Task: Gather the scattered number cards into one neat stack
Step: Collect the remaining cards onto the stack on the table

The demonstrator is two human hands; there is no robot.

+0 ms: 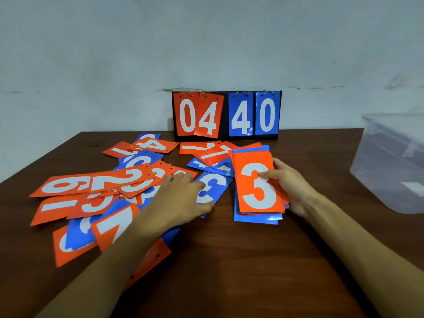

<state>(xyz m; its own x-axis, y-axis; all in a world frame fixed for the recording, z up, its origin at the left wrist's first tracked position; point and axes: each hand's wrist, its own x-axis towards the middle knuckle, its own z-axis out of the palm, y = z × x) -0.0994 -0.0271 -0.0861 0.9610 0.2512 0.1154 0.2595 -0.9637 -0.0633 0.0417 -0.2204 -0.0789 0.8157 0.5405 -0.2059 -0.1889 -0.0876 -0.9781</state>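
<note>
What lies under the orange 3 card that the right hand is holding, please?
Under the orange 3 card sit more stacked cards: orange and blue edges show. Their numbers are covered. The right hand grips the stack.

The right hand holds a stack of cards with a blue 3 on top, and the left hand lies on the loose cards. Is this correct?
Not quite. The head view shows the top card of the stack in the right hand is an orange 3, not blue. The left hand does lie on the loose cards.
</note>
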